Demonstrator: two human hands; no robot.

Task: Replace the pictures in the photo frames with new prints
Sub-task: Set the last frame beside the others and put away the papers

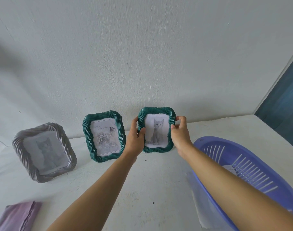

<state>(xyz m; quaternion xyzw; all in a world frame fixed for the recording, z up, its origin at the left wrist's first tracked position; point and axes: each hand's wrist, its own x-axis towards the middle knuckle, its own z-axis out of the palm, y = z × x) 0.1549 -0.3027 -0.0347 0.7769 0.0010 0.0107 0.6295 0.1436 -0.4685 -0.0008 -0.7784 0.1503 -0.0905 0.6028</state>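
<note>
Hands both grip the green kitten frame (156, 130): my left hand (135, 139) holds its left edge, my right hand (180, 132) its right edge. Frame upright by the wall on the counter (159, 180). Green rose frame (104, 136) just left, silver frame (44, 152) further left, purple basket (242, 157) right.

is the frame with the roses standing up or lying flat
Standing: the rose frame rests on its bottom edge on the table, tilted back toward the wall.
</note>
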